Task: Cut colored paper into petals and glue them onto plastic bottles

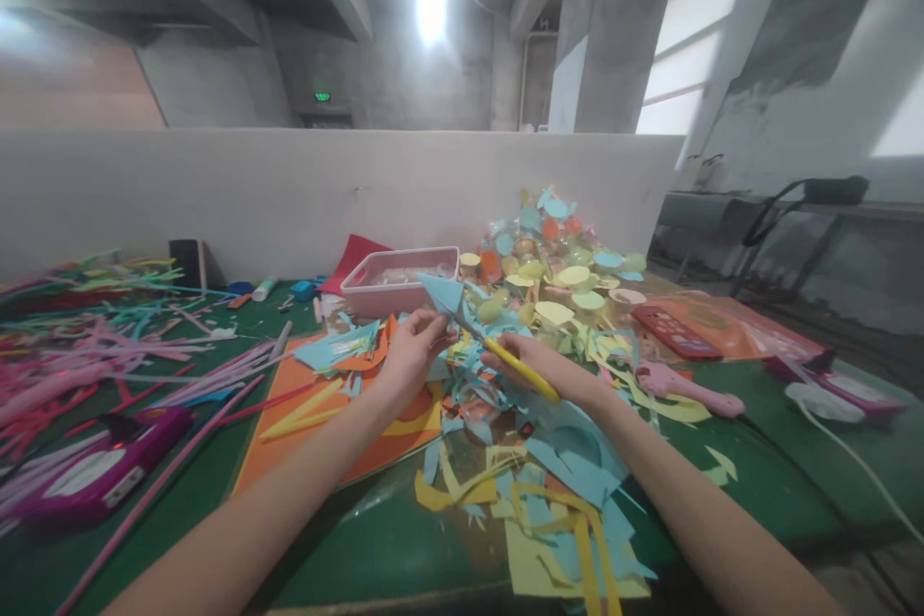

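In the middle of the view my left hand (425,339) pinches a pointed piece of light blue paper (443,293) by its lower edge. My right hand (516,358) is closed on a pair of scissors with yellow handles (526,372). The scissor blades point up and left and lie against the paper; whether they are parted is hard to make out. Below both hands lie blue paper scraps (480,395) and yellow strips. An orange sheet (289,438) with more cut pieces lies under my left forearm.
Behind the hands stands a pink basket (400,298) beside a heap of pastel paper rounds (555,274). Pipe cleaners (50,380) and a purple device (108,462) lie left. On the right are a pink glue gun (689,390) with a cord and a red phone-like case (677,331).
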Tool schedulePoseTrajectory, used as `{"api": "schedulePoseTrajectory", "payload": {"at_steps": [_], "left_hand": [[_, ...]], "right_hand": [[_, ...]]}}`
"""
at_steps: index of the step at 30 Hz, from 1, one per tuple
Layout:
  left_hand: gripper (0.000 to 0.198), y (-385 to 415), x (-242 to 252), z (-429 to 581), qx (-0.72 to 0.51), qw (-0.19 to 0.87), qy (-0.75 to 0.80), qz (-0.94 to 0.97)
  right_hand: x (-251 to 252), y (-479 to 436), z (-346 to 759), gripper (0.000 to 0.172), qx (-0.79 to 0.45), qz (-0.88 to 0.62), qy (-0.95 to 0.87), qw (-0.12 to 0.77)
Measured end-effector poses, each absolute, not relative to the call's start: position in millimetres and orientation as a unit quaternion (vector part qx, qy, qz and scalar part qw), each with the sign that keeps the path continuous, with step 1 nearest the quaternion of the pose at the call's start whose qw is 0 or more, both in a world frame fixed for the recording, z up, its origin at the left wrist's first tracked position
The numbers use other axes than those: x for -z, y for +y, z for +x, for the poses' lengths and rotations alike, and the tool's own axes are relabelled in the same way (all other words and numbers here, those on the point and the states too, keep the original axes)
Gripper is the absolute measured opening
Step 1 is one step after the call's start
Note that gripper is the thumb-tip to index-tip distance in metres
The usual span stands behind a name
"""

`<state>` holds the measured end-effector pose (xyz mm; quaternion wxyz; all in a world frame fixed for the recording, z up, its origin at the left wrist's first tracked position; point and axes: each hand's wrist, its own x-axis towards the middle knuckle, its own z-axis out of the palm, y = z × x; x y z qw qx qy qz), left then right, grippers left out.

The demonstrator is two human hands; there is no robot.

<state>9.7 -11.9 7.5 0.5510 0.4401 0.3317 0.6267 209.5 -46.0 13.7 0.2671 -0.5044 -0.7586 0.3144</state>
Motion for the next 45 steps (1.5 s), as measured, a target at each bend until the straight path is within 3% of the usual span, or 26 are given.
{"api": "schedulePoseTrajectory", "payload": {"at_steps": [12, 29, 38, 45], "left_hand": [[0.044, -14.9, -5.8, 13.6, -0.628, 0.545, 0.337, 0.442], [0.039, -17.8, -5.0, 14.7, -0.612, 0.552, 0.341, 0.453], [0.048, -11.3, -8.0, 9.8, -0.622, 0.527, 0.352, 0.461], [0.039, -13.5, -4.3, 10.4, -0.594, 0.53, 0.353, 0.492]], "right_hand": [[-2.3, -42.9, 205.7, 0.044, -0.334, -0.479, -0.748, 0.315], [-6.8, -45.7, 204.5, 0.043, -0.325, -0.484, -0.755, 0.3], [-9.9, -44.7, 207.8, 0.043, -0.327, -0.487, -0.761, 0.279], [-9.7, -48.7, 206.3, 0.044, -0.33, -0.48, -0.762, 0.283]]}}
